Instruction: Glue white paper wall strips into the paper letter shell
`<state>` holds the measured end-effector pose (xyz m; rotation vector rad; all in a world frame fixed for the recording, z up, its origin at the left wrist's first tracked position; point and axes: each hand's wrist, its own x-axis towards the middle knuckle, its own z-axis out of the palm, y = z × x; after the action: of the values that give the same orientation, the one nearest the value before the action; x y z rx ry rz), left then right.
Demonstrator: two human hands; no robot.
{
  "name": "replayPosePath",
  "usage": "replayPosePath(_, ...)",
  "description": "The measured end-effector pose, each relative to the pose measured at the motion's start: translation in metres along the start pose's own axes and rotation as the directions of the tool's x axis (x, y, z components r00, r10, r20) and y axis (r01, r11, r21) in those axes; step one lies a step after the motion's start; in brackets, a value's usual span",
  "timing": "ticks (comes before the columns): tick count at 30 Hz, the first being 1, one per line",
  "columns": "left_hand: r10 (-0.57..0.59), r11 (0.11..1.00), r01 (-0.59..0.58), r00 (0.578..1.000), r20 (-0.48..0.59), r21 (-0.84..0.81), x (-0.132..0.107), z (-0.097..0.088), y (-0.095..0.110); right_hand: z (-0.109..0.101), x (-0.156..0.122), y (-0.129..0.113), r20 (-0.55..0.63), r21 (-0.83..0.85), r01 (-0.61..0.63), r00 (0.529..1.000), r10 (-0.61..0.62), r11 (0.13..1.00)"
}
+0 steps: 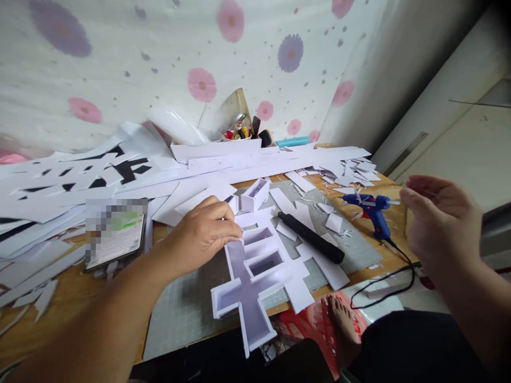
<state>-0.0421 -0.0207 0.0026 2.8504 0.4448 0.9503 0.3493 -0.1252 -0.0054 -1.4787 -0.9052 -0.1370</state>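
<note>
A white foam-board letter shape with raised side walls lies open side up, its lower end jutting past the mat's near edge. My left hand pinches its upper left wall, thumb and fingers pressed together. At the right, my right hand is raised off the table, fingers curled and tips together; whatever is between them is too small to make out. Just left of those fingertips a blue glue gun rests with its nozzle aimed left. A black pen-shaped tool lies across flat white pieces beside the letter shape.
A grey-green cutting mat covers the table's middle. White sheets and offcuts pile along the back and left. A phone leans at left. A tub of tools stands behind. The black cord hangs past the right edge.
</note>
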Motion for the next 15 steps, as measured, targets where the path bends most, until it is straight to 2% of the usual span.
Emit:
replayPosePath(3, -0.007, 1.0, 0.006, 1.0, 0.019, 0.011, -0.001, 0.005, -0.001, 0.003, -0.004, -0.009, 0.035, 0.082, -0.086, 0.996, 0.083, 0.993)
replayPosePath(6, -0.022, 1.0, 0.021, 0.999, 0.04, 0.012, -0.001, 0.008, -0.001, 0.005, -0.008, -0.015, 0.047, 0.08, -0.106, 0.994, 0.102, 0.991)
replayPosePath(10, -0.044, 0.998, 0.047, 0.997, 0.061, -0.047, -0.002, 0.01, -0.002, 0.01, -0.011, -0.022, 0.008, 0.14, -0.158, 0.987, 0.158, 0.977)
replayPosePath(15, -0.051, 0.995, 0.058, 0.994, 0.096, -0.079, -0.003, 0.011, -0.004, 0.015, -0.016, -0.031, 0.038, 0.15, -0.19, 0.982, 0.186, 0.97)
